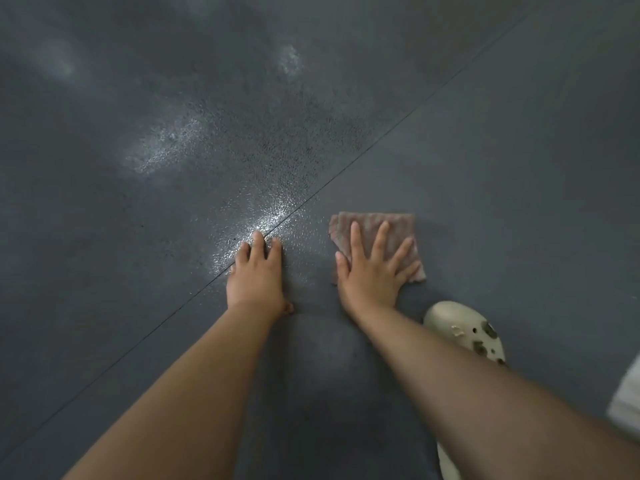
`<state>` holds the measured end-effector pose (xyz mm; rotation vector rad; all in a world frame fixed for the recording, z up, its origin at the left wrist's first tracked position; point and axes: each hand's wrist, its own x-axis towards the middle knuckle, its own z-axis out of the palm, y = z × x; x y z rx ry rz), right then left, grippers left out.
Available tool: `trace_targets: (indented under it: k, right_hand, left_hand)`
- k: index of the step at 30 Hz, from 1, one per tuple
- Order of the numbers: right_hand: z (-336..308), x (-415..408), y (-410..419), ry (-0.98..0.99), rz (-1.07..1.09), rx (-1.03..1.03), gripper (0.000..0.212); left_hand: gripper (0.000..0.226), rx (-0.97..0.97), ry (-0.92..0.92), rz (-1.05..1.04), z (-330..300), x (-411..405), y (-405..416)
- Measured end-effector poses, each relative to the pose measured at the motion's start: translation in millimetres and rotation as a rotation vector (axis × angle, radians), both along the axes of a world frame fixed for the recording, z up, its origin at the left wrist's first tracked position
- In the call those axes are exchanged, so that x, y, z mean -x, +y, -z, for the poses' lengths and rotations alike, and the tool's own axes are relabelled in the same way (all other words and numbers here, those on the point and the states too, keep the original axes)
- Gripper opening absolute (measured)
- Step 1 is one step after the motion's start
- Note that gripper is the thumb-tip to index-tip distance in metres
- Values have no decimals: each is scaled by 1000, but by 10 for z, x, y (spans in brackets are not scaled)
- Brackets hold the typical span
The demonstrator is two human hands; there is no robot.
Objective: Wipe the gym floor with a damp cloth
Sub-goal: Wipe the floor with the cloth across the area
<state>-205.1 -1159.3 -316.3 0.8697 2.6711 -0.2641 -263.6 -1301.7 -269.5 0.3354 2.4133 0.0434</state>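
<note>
The cloth [377, 244], a folded, roughly square pinkish rag with a ribbed weave, is lying flat on the dark pebbled floor [502, 168]. Your right hand [372, 268] is pressing on it with fingers spread straight. Left of the cloth, your left hand [256, 275] is resting flat and empty across a thin floor seam [381, 140], amid glistening wet patches. Just behind the cloth, a cream perforated clog [467, 330] is standing.

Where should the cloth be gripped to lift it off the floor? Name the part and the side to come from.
Probably the far right corner of the cloth. It lies flat on the floor under the spread fingers of the right hand, which covers its near left part. The far edge and right side stay bare, so come from the right and pinch that corner upward.
</note>
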Motion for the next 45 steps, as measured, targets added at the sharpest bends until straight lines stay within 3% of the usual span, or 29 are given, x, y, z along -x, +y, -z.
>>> trace_targets:
  k: [5, 10, 13, 16, 19, 22, 27, 29, 32, 37, 41, 45]
  right_hand:
    - [-32, 334, 678, -43, -126, 30, 58]
    - [-29, 272, 861, -40, 132, 38, 58]
    - [-16, 140, 593, -18, 299, 28, 58]
    - [15, -33, 175, 11, 330, 48, 60]
    - [33, -342, -324, 119, 174, 29, 57]
    - [29, -634, -566, 8, -75, 63, 58]
    - [39, -561, -51, 56, -476, -6, 61]
    - [25, -451, 155, 11, -466, -15, 59]
    - [-25, -379, 244, -36, -266, -18, 58]
    - [10, -705, -290, 45, -55, 12, 61]
    - [22, -1064, -803, 22, -276, 60, 59]
    - [59, -987, -505, 49, -591, 32, 62]
  left_hand:
    - [117, 5, 1, 1, -3, 29, 13]
    - [114, -17, 21, 0, 20, 3, -25]
    - [98, -38, 57, 26, 23, -60, -56]
    - [86, -55, 103, 70, 18, -179, -99]
    - [93, -54, 116, 57, 8, -331, -188]
    - [104, -13, 99, 25, -5, -494, -301]
    - [118, 60, 40, 22, -35, -761, -332]
    - [120, 92, 18, 8, -50, -880, -314]
    - [122, 157, -17, -63, -67, -1056, -335]
    - [119, 159, -61, -212, -27, -1366, -421]
    - [113, 81, -29, -253, 16, -1423, -489]
    - [120, 70, -31, -259, 10, -1405, -486]
